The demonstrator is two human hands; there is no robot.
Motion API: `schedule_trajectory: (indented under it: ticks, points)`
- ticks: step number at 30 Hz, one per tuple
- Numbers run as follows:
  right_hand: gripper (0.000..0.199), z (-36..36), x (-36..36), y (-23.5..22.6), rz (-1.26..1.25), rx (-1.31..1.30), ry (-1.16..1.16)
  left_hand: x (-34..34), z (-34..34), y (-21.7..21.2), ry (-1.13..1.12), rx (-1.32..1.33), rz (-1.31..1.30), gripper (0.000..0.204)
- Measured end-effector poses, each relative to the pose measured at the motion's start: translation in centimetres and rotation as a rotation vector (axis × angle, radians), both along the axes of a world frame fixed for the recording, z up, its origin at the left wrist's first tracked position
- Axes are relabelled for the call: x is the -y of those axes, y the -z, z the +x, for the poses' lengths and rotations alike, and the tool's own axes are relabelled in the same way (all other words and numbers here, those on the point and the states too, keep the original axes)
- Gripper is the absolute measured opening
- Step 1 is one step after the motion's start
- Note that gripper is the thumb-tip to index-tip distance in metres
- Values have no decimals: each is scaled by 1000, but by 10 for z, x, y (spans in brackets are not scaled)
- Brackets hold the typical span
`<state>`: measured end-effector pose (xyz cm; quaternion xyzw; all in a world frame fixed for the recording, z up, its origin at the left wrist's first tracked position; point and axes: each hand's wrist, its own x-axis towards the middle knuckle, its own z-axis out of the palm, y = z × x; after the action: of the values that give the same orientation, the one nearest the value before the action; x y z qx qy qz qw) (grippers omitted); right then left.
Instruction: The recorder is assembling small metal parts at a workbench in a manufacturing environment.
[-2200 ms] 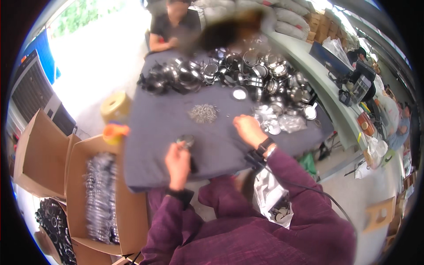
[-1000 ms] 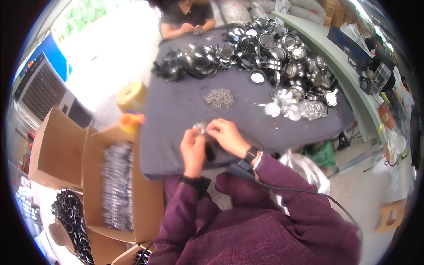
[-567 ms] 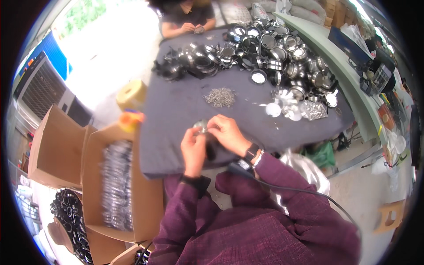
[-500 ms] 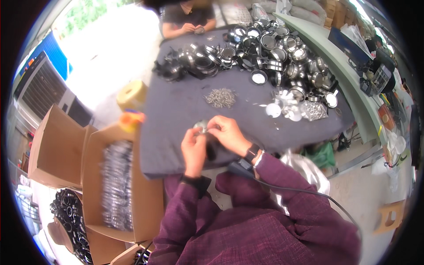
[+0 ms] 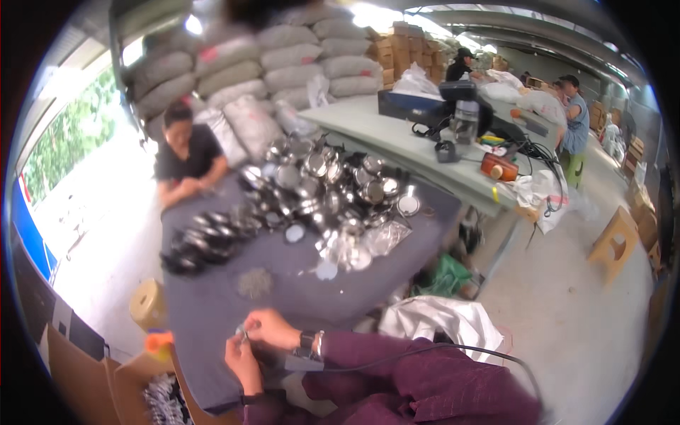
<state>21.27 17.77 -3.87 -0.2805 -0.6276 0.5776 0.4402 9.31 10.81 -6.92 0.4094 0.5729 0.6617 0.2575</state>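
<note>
My left hand [image 5: 243,363] and my right hand [image 5: 272,330] meet above the near part of the grey-covered table [image 5: 212,326]. Both are closed, fingertips pinching a small shiny metal part [image 5: 242,333] between them; its exact kind is blurred and partly covered by the fingers. Just beyond my hands lies a heap of small metal pieces [image 5: 255,283]. Farther back spreads a large pile of round, metal-rimmed parts with black fittings [image 5: 312,173]. Flat round discs [image 5: 326,270] and a clear bag of small pieces [image 5: 386,237] lie at its right front.
Across the table at left sits a co-worker [image 5: 190,152]. An open cardboard box [image 5: 131,375] stands at lower left, beside a yellow stool [image 5: 147,304]. A long pale table [image 5: 340,120] with tools and cables runs behind at right. A cable crosses my right sleeve.
My view has swung up and to the right, bringing the stacked sacks and people farther back into sight. My hands still hold the small part together over the table.
</note>
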Motion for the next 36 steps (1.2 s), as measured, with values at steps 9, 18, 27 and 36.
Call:
schedule_trajectory:
  ticks: [9, 18, 27, 36]
  points:
    - [16, 18, 4, -6, 384, 99, 96, 2, 0, -28, 323, 143, 4, 13]
    - [35, 32, -23, -31, 309, 416, -219, 7, 8, -35, 255, 168, 31, 8]
    - [29, 33, -26, -35, 407, 452, -202, 28, 25, -73, 252, 218, -231, 19]
    - [26, 26, -25, -22, 445, 391, -117, 14, 15, -46, 95, 352, -174, 17]
